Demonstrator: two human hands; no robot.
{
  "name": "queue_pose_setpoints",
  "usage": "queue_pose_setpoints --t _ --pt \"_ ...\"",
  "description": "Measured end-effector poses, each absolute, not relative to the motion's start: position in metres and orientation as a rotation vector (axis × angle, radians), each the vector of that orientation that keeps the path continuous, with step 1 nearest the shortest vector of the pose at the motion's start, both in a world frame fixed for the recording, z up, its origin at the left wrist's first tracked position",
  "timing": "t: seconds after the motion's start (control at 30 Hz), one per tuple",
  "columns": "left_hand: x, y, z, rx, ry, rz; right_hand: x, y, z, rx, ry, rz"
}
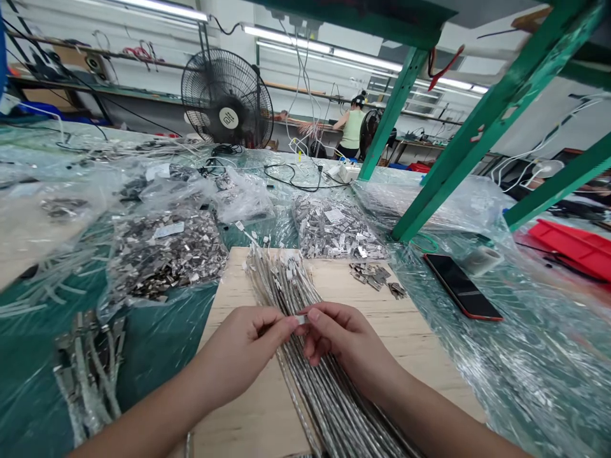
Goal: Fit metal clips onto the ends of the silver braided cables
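Observation:
My left hand [248,346] and my right hand [341,337] meet over a wooden board [238,407], fingertips pinched together on a small metal connector piece [301,319]. Under them a thick bundle of silver braided cables [305,331] runs from the board's far edge toward me, their plug ends fanned out at the far end. A small heap of loose metal shells [375,275] lies on the board to the right of the bundle.
Clear bags of metal shells [165,254] [334,228] sit beyond the board. Finished cables [88,369] lie at left. A black phone [461,286] rests on plastic sheeting at right, beside green frame legs [477,133]. A fan [226,98] and a seated person [352,130] are farther back.

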State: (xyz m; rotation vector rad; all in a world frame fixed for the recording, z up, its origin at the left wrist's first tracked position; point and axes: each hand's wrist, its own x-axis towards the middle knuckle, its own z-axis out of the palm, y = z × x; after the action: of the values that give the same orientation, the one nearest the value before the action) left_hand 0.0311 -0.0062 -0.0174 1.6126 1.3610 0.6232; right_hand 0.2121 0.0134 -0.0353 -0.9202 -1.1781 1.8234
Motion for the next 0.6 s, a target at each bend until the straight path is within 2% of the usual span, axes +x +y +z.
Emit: queue_pose_setpoints --t 0.3,0.6 --pt "0.036 -0.003 -0.029 1.579 1.441 0.572 0.213 0.016 -0.042 -0.988 -1.383 1.771" --pt "0.037 -0.001 -0.028 1.506 1.429 0.571 0.21 0.016 -0.041 -1.007 -1.299 1.777"
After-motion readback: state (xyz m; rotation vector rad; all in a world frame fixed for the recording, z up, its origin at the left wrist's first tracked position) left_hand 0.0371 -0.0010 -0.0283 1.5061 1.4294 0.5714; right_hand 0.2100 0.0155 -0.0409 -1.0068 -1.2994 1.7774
